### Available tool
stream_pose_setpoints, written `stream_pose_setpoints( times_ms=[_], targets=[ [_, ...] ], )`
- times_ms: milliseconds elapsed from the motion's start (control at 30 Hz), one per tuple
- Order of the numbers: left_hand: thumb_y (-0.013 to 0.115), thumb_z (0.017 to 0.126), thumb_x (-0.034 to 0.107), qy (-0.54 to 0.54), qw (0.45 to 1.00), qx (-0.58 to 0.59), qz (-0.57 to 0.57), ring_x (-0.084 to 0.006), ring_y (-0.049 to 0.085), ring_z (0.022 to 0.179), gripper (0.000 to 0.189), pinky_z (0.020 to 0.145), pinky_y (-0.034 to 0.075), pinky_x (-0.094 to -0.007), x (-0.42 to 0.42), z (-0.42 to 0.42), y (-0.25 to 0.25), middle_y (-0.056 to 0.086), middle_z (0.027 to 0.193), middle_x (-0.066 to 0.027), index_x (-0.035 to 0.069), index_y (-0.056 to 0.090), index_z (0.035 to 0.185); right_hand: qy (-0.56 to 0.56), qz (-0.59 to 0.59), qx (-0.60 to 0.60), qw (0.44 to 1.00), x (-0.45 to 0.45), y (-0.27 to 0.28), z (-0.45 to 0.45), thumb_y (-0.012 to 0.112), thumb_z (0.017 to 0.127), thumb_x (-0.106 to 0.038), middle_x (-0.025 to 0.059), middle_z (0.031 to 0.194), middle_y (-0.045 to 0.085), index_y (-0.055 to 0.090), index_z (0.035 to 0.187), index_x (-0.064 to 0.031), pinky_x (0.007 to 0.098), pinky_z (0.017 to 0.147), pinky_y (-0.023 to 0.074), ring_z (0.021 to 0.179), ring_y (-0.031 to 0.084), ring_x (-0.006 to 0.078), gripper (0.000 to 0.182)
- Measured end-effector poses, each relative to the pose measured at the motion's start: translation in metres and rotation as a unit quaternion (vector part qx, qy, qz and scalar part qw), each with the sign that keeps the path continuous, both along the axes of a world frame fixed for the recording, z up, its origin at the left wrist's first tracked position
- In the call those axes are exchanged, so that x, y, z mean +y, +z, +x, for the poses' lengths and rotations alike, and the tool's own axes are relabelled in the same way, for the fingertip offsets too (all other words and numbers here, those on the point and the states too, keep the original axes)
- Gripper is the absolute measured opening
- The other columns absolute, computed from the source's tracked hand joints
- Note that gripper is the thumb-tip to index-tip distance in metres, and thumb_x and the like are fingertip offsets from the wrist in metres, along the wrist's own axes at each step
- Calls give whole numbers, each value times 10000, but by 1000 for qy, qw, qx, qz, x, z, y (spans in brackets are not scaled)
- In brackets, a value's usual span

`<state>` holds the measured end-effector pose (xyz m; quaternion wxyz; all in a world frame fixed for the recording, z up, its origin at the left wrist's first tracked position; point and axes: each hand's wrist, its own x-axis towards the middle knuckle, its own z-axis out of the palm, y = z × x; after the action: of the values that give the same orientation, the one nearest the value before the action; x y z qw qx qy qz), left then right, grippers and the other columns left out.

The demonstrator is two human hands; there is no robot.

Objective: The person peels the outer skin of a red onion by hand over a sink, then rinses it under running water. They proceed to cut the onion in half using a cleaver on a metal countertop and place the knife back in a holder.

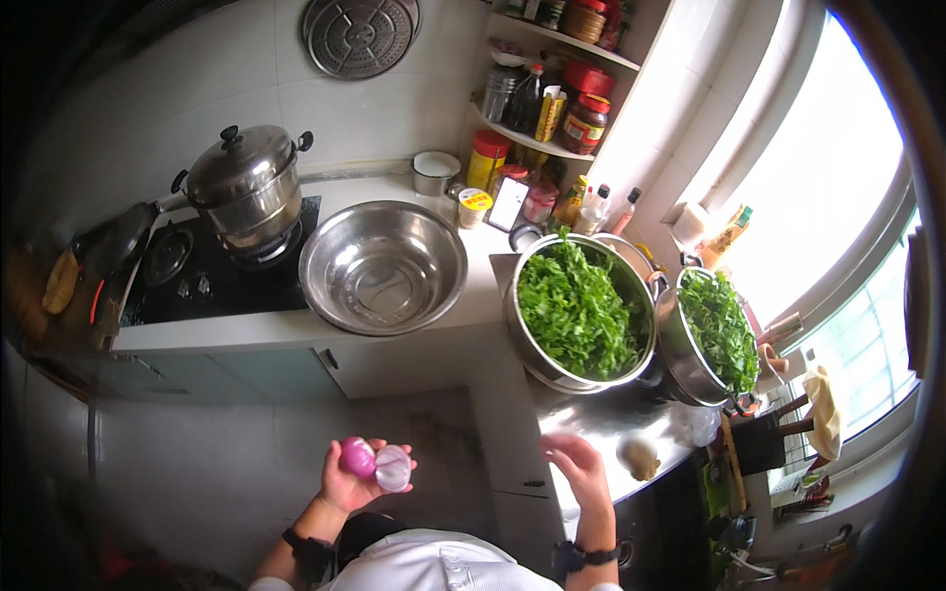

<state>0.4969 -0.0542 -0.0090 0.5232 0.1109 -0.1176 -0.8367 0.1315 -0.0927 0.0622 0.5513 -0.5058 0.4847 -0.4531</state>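
On the open palm of my left hand [351,484] rest two pieces of red onion: one rounded, purple-skinned piece [358,456] and, touching it, a piece with its pale cut face [393,468] showing. My right hand [576,462], slightly blurred, is raised by the counter edge with its fingers bent and nothing visible in it. A blurred brownish round thing [637,456] lies on the steel surface to its right. Beyond my hands stand a large steel pot of chopped leafy greens [580,310], a second steel vessel of greens [717,332] and a wide steel basin [384,267].
A lidded steel steamer pot [247,185] stands on the black gas hob [222,295] at the left. Near the wall are a phone [508,203], sauce bottles and jars. A knife block [754,441] stands by the window, and the black sink [650,524] is at the lower right.
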Motion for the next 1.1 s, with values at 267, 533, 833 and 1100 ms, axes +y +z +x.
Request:
stream_pose_setpoints(
  times_ms=[267,533,833,1100],
  targets=[
    [536,779,713,94,995,5,32,-457,425,1244,693,941,405,-663,16,115,-8,436,1353,-217,143,594,1169,106,-89,117,984,-110,9,155,609,890,-48,97,1088,647,565,1192,-11,282,866,498,995,619,152,307],
    [494,820,700,169,985,30,-3,-462,389,1271,688,923,407,-685,2,159,-18,397,1388,-208,147,553,1226,71,-179,155,969,-231,133,183,620,906,-108,106,1074,637,518,1213,13,275,840,517,1013,626,178,345],
    [460,835,707,254,967,-10,-8,-451,390,1267,676,894,427,-686,-53,186,-5,371,1386,-198,164,543,1229,-136,-200,285,927,-451,123,166,716,784,-298,188,956,688,648,1057,23,340,813,505,917,663,242,427],
    [465,831,708,323,945,-11,-48,-444,392,1268,669,875,430,-693,-109,195,5,357,1393,-193,177,541,1231,-187,-73,519,831,-607,54,142,716,732,-432,198,946,687,626,1103,10,348,767,528,922,676,285,584]
  ],
)
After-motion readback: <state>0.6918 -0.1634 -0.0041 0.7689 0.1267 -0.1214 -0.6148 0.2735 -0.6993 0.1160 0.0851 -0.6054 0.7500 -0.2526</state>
